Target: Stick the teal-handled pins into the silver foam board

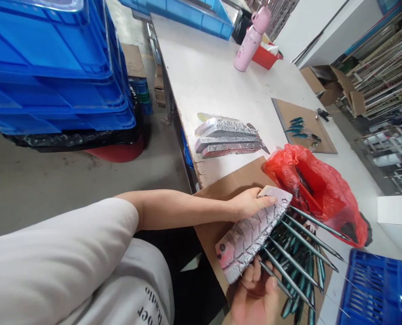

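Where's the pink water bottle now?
In the head view, the pink water bottle stands on the far end of the white table, just left of a red plastic box.

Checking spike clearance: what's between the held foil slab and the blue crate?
Metal spikes and teal pieces jutting from the slab toward the crate, seen in the head view.

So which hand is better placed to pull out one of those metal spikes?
Probably the right hand: it sits under the paint-crusted block, right beside the metal spikes. The left hand holds the block's upper end, farther from them, so it could keep steadying the block.
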`<state>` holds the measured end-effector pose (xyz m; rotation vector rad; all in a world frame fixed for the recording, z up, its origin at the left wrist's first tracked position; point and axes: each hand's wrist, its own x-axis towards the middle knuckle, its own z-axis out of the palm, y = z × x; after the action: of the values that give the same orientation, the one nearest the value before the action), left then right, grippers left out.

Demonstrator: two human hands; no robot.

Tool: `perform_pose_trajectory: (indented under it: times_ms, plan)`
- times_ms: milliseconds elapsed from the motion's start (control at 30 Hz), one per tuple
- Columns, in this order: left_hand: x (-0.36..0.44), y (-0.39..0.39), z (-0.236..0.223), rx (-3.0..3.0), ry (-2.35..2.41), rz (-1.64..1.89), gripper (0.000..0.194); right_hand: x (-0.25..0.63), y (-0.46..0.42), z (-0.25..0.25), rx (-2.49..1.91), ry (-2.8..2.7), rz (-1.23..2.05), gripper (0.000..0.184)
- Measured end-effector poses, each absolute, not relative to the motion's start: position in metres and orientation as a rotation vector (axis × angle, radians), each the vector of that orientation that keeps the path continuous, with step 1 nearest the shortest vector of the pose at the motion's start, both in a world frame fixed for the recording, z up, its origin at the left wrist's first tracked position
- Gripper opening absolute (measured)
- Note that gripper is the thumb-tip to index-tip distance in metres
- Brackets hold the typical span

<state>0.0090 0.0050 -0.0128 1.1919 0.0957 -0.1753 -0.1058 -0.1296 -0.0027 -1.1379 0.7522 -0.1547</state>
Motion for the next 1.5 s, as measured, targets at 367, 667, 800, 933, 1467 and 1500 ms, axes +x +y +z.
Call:
perform_pose_trajectory:
  times_ms: [367, 667, 800, 933, 1467, 1500]
  plan:
    - [0.011, 0.002, -0.016, 1.176, 0.088, -0.155, 0.054, -0.108, -0.135, -0.009, -1.232, 0.66, -0.145, 0.014]
    - [0.009, 0.004, -0.013, 1.155, 0.084, -0.165, 0.052, -0.107, -0.132, -0.005, -1.206, 0.711, -0.155, 0.015]
    - [0.008, 0.006, -0.008, 1.149, 0.077, -0.154, 0.047, -0.106, -0.129, -0.002, -1.2, 0.745, -0.154, 0.016]
    - [0.008, 0.006, -0.007, 1.149, 0.079, -0.155, 0.048, -0.105, -0.124, 0.002, -1.178, 0.797, -0.153, 0.018]
    - [0.007, 0.006, -0.007, 1.148, 0.094, -0.155, 0.05, -0.102, -0.14, -0.007, -1.147, 0.765, -0.026, 0.016]
    - [0.007, 0.006, -0.006, 1.134, 0.093, -0.152, 0.048, -0.102, -0.141, -0.007, -1.138, 0.772, -0.019, 0.016]
